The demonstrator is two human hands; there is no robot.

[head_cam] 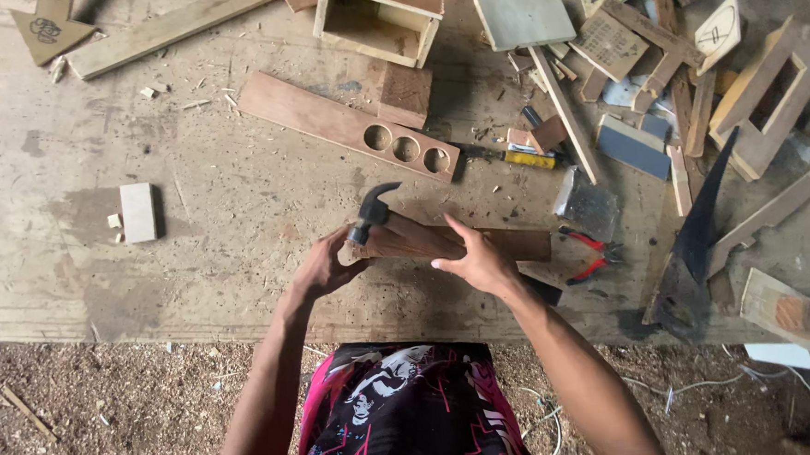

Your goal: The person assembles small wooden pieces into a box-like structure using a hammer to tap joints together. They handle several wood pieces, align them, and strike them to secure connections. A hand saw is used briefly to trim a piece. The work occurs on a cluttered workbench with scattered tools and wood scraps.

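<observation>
Sawdust covers the floor at my feet, below a scuffed plywood bench [194,257]. At frame centre my left hand [322,267] closes round a claw hammer [373,211] and the end of a brown wood strip [461,241]; my right hand [481,262] steadies that strip, fingers spread. I judge I'm prying or tapping; next calls for a firm brace. Red pliers [587,253] lie right; farther up, a three-hole board [349,126].

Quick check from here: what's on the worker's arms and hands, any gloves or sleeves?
No gloves or sleeves. The left hand and right hand are bare, as are both forearms up to the frame's lower edge. No watch, ring or band shows. Between the arms is a garment in black with pink lines and a white graphic.
</observation>
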